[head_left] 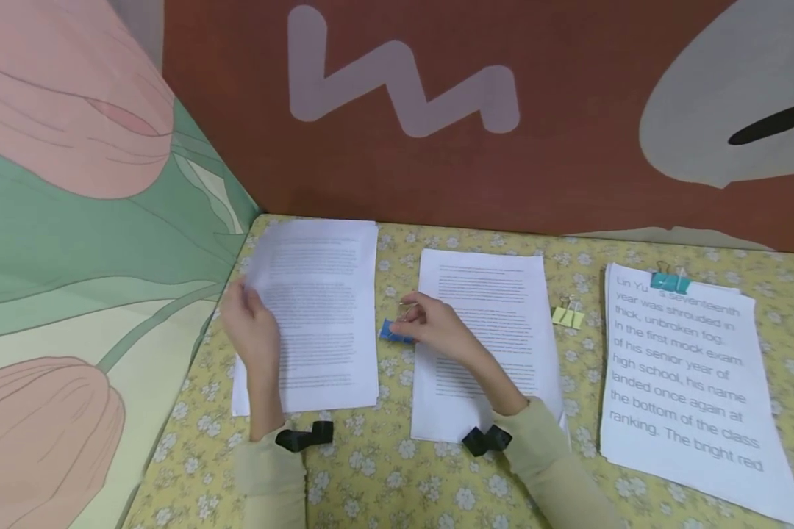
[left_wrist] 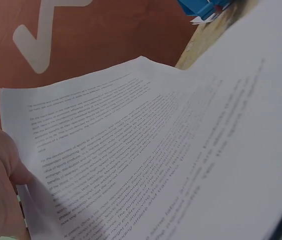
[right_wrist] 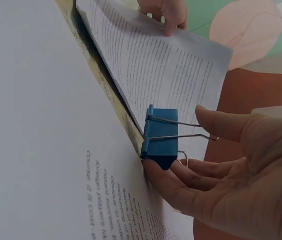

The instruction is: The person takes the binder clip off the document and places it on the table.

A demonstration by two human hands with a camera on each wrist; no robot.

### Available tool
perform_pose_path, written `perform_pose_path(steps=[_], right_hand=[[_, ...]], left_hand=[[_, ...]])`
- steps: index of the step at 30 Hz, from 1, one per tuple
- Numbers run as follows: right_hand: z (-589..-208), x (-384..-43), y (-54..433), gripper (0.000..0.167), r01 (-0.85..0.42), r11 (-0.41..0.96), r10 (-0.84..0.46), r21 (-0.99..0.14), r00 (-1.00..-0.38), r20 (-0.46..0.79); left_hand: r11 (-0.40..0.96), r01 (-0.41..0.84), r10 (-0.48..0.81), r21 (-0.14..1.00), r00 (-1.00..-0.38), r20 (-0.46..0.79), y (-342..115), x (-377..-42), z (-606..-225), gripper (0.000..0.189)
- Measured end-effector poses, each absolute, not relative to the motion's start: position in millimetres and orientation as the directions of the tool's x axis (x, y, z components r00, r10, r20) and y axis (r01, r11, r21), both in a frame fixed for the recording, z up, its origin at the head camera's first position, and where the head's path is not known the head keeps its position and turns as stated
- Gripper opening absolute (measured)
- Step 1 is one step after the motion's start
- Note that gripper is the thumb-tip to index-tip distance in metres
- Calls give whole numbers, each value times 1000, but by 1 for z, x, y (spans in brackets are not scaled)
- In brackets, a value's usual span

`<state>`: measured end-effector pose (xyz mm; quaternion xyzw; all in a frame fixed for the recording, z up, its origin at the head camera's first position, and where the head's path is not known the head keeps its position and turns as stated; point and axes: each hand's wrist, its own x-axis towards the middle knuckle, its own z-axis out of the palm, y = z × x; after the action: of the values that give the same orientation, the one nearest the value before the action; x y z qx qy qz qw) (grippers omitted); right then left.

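Note:
My left hand (head_left: 250,327) grips the left edge of a stack of printed paper (head_left: 317,308), thumb on top. In the left wrist view that side of the paper (left_wrist: 106,150) is raised and curved. My right hand (head_left: 440,327) holds a blue binder clip (head_left: 395,332) between the two paper stacks. The right wrist view shows the clip (right_wrist: 161,132) with its wire handles toward the thumb and fingers under its body. Beneath the right forearm lies a second printed stack (head_left: 483,294).
A yellow binder clip (head_left: 567,316) lies right of the middle stack. Farther right, a large-print stack (head_left: 681,382) has a teal binder clip (head_left: 670,282) on its top edge. A flowered cloth (head_left: 384,470) covers the table, which meets a brown wall (head_left: 397,176) behind.

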<state>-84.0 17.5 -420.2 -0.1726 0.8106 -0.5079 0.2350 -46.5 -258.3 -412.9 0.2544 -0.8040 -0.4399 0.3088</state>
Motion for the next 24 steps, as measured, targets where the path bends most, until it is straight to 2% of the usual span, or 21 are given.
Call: perform_pose_path(steps=[5, 11, 19, 24], right_hand=[[-421, -82, 15, 57, -68, 448, -527, -891, -826, -202], [-422, -81, 13, 56, -89, 454, -546, -886, -814, -198], [-424, -80, 12, 42, -152, 464, -557, -873, -816, -154], [-425, -80, 11, 32, -206, 481, -586, -852, -799, -137]], left_hand=[[484, -176, -666, 857, -709, 231, -259, -47, -421, 30], [469, -198, -678, 861, -705, 207, -265, -45, -425, 30], [458, -304, -621, 835, -782, 55, -263, -45, -429, 38], [480, -325, -604, 815, -796, 38, -263, -45, -431, 43]])
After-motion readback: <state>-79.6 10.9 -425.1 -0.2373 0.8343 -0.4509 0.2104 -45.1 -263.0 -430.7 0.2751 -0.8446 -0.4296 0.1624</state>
